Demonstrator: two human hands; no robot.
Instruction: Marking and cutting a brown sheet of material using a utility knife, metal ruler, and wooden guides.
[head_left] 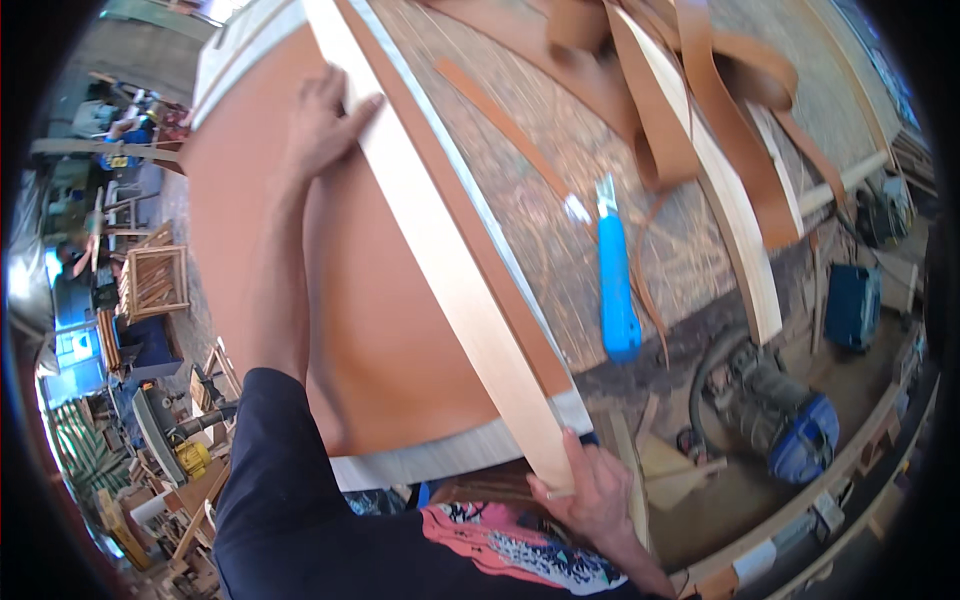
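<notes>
A long pale wooden straightedge (440, 250) lies diagonally across a large brown leather sheet (370, 320) on the workbench. My left hand (322, 122) presses flat on the straightedge near its far end, fingers spread. My right hand (590, 490) grips the near end of the straightedge at the bench's front edge. A narrow brown strip (470, 215) runs along the right side of the straightedge. A blue utility knife (615, 280) lies loose on the bench to the right, blade pointing away from me.
Several cut brown leather strips (700, 110) and a pale wooden slat (740, 230) are piled at the far right of the bench. A blue and black power tool (790, 420) sits on the floor at right. Wooden crates and chairs (150, 280) crowd the floor at left.
</notes>
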